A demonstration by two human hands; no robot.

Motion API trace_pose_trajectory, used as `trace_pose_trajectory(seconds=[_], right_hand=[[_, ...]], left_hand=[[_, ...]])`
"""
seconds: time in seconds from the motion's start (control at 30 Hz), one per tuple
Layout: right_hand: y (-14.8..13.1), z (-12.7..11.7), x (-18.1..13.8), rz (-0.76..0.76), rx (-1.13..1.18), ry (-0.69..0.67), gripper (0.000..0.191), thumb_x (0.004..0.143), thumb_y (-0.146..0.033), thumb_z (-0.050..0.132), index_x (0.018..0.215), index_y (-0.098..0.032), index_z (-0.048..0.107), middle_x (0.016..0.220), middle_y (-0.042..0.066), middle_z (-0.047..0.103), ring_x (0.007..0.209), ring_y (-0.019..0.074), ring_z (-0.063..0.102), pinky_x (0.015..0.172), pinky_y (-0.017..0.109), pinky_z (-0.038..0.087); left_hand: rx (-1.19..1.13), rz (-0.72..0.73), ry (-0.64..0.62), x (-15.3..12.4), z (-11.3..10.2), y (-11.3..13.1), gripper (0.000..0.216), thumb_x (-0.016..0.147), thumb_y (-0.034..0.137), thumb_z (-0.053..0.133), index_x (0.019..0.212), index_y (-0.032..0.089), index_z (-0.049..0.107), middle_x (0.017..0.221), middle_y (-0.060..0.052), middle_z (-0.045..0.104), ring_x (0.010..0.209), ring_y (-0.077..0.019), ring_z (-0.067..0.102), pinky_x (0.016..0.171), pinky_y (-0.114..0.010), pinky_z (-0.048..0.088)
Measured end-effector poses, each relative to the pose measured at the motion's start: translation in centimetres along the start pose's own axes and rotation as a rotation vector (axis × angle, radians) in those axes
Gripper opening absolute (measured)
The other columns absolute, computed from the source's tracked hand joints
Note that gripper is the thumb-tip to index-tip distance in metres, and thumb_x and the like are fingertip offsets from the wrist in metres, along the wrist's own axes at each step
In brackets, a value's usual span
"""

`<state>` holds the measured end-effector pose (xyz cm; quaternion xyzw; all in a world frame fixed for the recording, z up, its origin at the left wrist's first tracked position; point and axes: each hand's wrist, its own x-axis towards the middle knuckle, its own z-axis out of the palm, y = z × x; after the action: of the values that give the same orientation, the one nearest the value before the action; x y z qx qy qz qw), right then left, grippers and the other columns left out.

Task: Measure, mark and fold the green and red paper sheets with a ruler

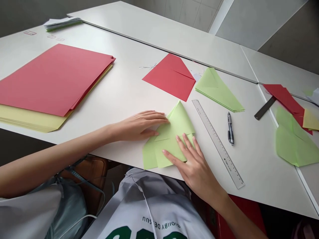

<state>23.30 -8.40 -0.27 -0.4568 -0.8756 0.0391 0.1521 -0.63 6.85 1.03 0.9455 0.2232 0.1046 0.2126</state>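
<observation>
A light green sheet of paper [169, 151], folded to a point at its far end, lies at the front edge of the white table. My left hand [142, 126] rests flat by its left side, fingertips on the folded edge. On its lower right part lies my right hand [191, 161], fingers spread and palm down. Neither hand grips anything. A clear ruler [218, 142] lies slantwise just right of the paper. Beyond the ruler is a dark pen [230, 129].
Folded red paper [169, 78] and folded green sheets [216, 89] lie behind. A large red paper stack [57, 79] over yellow sheets [32, 119] sits left. At right are red paper [286, 96], a dark strip [265, 108] and green paper [296, 142].
</observation>
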Motion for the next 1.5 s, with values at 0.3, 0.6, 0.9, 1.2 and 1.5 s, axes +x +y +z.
trace_pose_trajectory(seconds=[0.3, 0.6, 0.9, 1.2, 1.5], right_hand=[[-0.08, -0.16, 0.18, 0.010, 0.076, -0.046, 0.053, 0.095, -0.002, 0.046, 0.143, -0.025, 0.052, 0.163, 0.014, 0.021, 0.151, 0.0382, 0.008, 0.115, 0.065, 0.031], [0.06, -0.32, 0.11, 0.038, 0.131, -0.083, 0.050, 0.098, -0.009, 0.046, 0.143, -0.028, 0.051, 0.166, 0.007, 0.011, 0.151, 0.0364, 0.005, 0.117, 0.066, 0.026], [0.25, -0.43, 0.10, 0.024, 0.124, -0.094, 0.043, 0.100, -0.029, 0.053, 0.143, -0.028, 0.051, 0.166, 0.009, 0.011, 0.151, 0.0378, 0.006, 0.117, 0.065, 0.024], [-0.19, -0.26, 0.29, 0.085, 0.120, -0.058, 0.041, 0.100, -0.024, 0.052, 0.140, -0.027, 0.054, 0.165, 0.009, 0.016, 0.151, 0.0369, 0.009, 0.119, 0.062, 0.023], [-0.57, -0.05, 0.73, 0.149, 0.113, -0.037, 0.038, 0.101, -0.026, 0.050, 0.138, -0.028, 0.057, 0.164, 0.009, 0.020, 0.152, 0.0353, 0.010, 0.119, 0.060, 0.022]], left_hand=[[0.053, 0.007, -0.015, -0.31, 1.09, 0.20, 0.055, 0.102, 0.034, 0.034, 0.155, 0.028, 0.024, 0.161, 0.003, 0.027, 0.150, -0.0171, 0.023, 0.124, -0.036, 0.008], [-0.057, -0.036, -0.080, -0.10, 1.10, 0.19, 0.057, 0.099, 0.048, 0.040, 0.153, 0.038, 0.026, 0.163, 0.009, 0.019, 0.152, -0.0211, 0.016, 0.124, -0.041, 0.000], [0.150, 0.081, -0.046, -0.11, 1.02, 0.14, 0.052, 0.102, 0.042, 0.040, 0.153, 0.036, 0.029, 0.163, 0.002, 0.023, 0.150, -0.0219, 0.022, 0.124, -0.043, 0.010], [0.204, 0.102, -0.057, 0.04, 0.96, 0.12, 0.052, 0.103, 0.046, 0.038, 0.153, 0.039, 0.027, 0.164, 0.002, 0.021, 0.151, -0.0217, 0.021, 0.123, -0.044, 0.011], [0.181, 0.111, -0.055, -0.10, 1.07, -0.14, 0.058, 0.101, 0.051, 0.039, 0.154, 0.042, 0.018, 0.165, 0.005, 0.018, 0.151, -0.0234, 0.020, 0.124, -0.045, 0.010]])
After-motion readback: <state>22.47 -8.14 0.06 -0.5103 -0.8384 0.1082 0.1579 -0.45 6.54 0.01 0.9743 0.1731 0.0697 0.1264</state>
